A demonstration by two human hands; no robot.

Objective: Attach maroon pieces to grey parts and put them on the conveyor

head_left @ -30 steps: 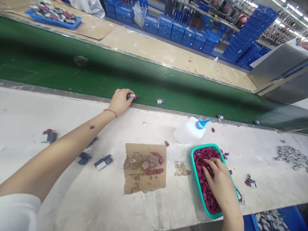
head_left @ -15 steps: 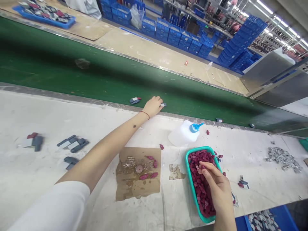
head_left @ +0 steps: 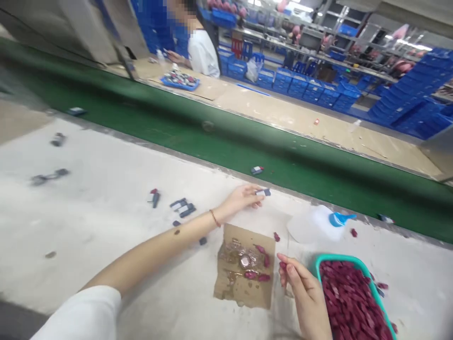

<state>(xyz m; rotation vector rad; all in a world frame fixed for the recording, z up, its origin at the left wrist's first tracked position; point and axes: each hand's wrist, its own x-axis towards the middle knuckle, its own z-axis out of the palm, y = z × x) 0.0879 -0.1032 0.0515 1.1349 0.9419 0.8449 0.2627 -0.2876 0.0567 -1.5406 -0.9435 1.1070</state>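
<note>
Closest to me, the person's right hand [head_left: 306, 293] pinches a small maroon piece [head_left: 283, 266] between thumb and fingertips, just beside a teal basket [head_left: 336, 257] heaped with more like it. Left of that hand lies a wet-stained cardboard sheet [head_left: 262, 296] with a few maroon pieces on it. Beyond the sheet, the left hand [head_left: 244, 198] grips a dark-and-white part [head_left: 264, 192] by one end, near the belt's edge. A white bottle [head_left: 311, 224] with a blue nozzle lies to its right. On the green belt [head_left: 212, 146] sits another part [head_left: 257, 170], red-tipped. Across it, a co-worker [head_left: 205, 54] is beside a loaded blue tray [head_left: 180, 86].
</note>
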